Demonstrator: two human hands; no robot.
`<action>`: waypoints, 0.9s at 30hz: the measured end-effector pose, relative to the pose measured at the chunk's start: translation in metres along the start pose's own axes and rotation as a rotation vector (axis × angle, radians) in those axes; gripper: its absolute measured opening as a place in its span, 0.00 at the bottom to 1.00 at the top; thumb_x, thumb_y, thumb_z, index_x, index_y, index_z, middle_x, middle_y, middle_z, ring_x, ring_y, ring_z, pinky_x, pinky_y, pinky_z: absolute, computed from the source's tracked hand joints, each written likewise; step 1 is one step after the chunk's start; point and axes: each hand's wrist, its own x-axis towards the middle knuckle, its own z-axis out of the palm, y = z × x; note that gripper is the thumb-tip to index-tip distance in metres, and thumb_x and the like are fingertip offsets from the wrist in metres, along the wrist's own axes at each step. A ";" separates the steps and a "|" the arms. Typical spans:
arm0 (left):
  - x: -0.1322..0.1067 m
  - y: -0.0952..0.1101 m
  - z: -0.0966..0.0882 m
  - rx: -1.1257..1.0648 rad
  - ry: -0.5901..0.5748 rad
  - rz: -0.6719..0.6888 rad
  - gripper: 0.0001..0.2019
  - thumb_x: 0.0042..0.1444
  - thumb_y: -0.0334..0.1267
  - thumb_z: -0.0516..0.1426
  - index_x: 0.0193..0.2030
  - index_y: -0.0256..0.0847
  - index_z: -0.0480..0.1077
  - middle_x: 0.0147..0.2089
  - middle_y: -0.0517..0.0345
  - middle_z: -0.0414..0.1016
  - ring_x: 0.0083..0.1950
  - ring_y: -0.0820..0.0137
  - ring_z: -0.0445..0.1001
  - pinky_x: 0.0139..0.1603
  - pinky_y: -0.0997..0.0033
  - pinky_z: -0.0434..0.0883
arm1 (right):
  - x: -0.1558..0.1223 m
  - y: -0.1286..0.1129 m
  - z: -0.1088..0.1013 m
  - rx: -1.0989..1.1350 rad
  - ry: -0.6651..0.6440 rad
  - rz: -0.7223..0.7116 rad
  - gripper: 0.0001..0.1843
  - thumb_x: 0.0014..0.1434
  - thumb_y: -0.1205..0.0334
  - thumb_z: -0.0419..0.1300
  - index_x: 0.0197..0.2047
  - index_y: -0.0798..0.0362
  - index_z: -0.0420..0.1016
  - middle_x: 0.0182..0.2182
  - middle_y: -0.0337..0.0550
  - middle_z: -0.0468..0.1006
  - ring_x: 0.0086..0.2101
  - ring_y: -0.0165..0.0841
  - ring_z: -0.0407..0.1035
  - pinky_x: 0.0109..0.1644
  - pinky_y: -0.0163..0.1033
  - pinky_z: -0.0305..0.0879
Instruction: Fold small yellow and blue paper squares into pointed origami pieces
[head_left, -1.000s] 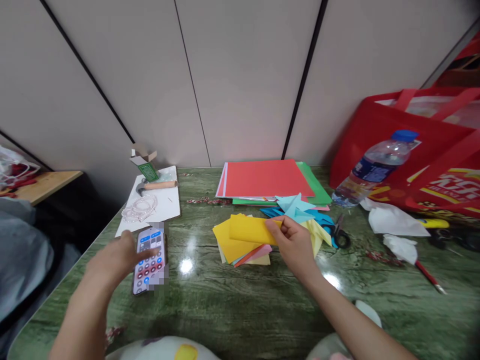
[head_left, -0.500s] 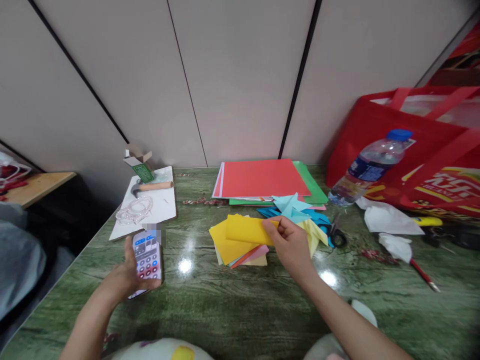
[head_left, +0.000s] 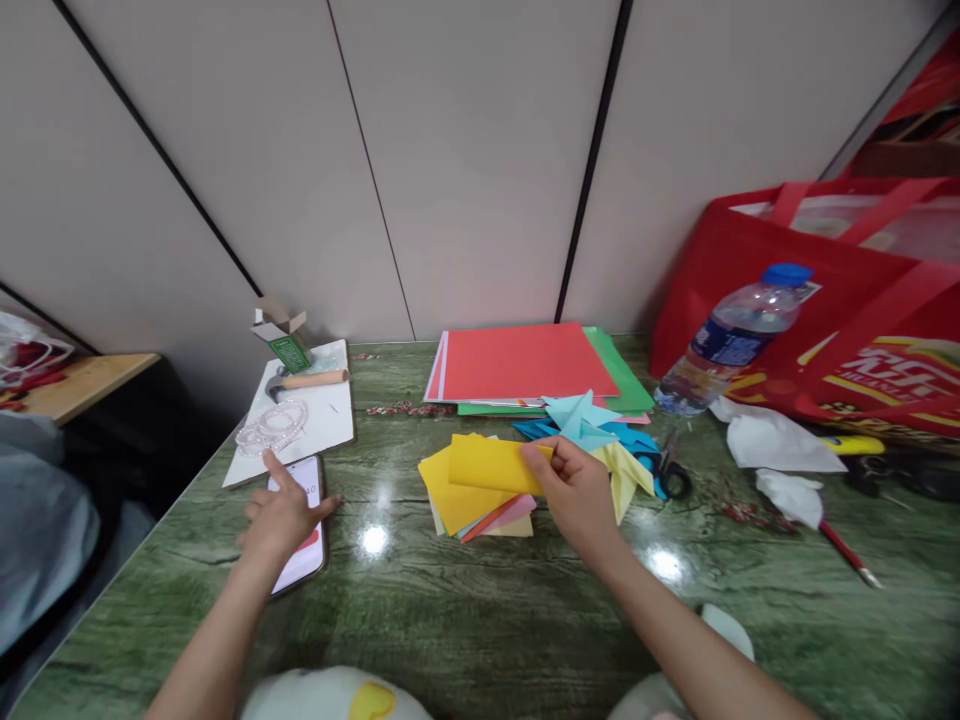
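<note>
My left hand (head_left: 283,513) is over a smartphone (head_left: 306,572) that lies on the green table, its fingers spread and partly covering the lit screen. In my right hand (head_left: 577,490), thumb and fingers pinch the right end of a folded yellow paper (head_left: 486,464). That paper is just above a fanned stack of small coloured paper sheets (head_left: 448,500), with yellow on top. Behind my right hand lie folded blue paper shapes (head_left: 581,418) and a pale yellow folded paper (head_left: 628,476), close to black-handled scissors (head_left: 677,481).
Red and green sheets (head_left: 525,362) are piled at the back. A white board (head_left: 330,420) at left carries a hammer (head_left: 311,380), clear beads (head_left: 274,425) and a small green box (head_left: 291,350). On the right are a water bottle (head_left: 731,345), red bag (head_left: 892,300), tissues (head_left: 780,440) and a pencil (head_left: 847,552).
My left hand has come off the phone's edge and spread over its screen. The screen has switched from a panel of round icons to a mostly white page. My right hand stays with the yellow paper.
</note>
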 end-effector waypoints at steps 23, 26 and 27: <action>0.021 0.070 -0.028 -0.040 0.201 0.091 0.52 0.43 0.44 0.59 0.65 0.31 0.27 0.58 0.21 0.51 0.54 0.32 0.59 0.41 0.37 0.63 | 0.007 0.008 0.003 0.044 -0.023 0.030 0.16 0.52 0.50 0.57 0.28 0.56 0.68 0.20 0.37 0.66 0.22 0.30 0.61 0.24 0.33 0.56; -0.027 0.101 -0.042 -0.226 0.148 0.305 0.41 0.48 0.45 0.55 0.64 0.30 0.41 0.60 0.27 0.53 0.62 0.41 0.51 0.51 0.39 0.57 | 0.009 0.008 0.002 0.024 -0.010 0.025 0.15 0.52 0.50 0.56 0.27 0.56 0.68 0.19 0.37 0.66 0.22 0.29 0.60 0.24 0.32 0.56; -0.046 0.113 -0.044 -0.368 0.082 0.394 0.42 0.47 0.45 0.56 0.64 0.31 0.41 0.60 0.30 0.55 0.62 0.46 0.52 0.54 0.44 0.57 | 0.009 0.007 0.002 0.021 -0.003 0.019 0.15 0.52 0.51 0.56 0.27 0.56 0.68 0.19 0.37 0.66 0.22 0.29 0.60 0.23 0.32 0.57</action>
